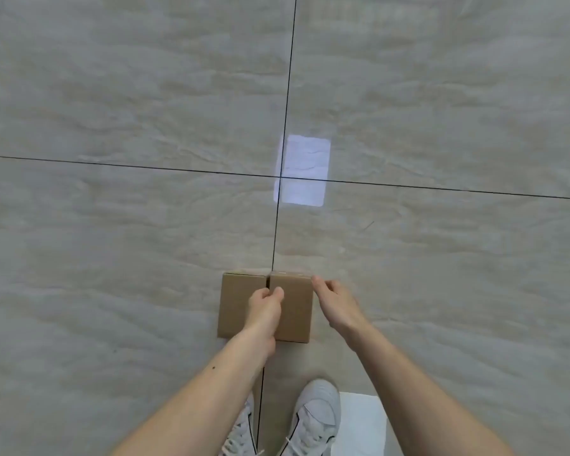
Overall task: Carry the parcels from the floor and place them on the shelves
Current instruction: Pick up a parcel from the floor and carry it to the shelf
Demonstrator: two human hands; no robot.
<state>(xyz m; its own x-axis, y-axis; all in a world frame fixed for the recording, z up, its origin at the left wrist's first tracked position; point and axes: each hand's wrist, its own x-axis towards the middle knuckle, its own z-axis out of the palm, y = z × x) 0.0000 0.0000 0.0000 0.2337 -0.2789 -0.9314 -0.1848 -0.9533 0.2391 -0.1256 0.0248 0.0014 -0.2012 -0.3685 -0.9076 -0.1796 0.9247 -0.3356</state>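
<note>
head view: two brown cardboard parcels sit side by side on the floor, long sides touching along a thin dark seam. the left parcel (235, 304) and the right parcel (293, 311) are flat-topped, square-cornered boxes with matte, plain faces. the left hand (264, 306) rests over the seam, its fingers curled and thumb pressed down at the right parcel's near-left edge; whether it truly pinches the box cannot be told. the right hand (334, 302) lies along that parcel's right edge, fingers loosely bent, fingertips touching the far right corner. around the boxes the floor (112, 225) is open on every side: large glossy beige tiles with stone-like veining, split by thin dark grout lines. a pale rectangular light reflection (305, 171) lies farther out at the grout crossing. near the bottom edge, grey lace-up shoes (316, 413) stand just behind the parcels.
</note>
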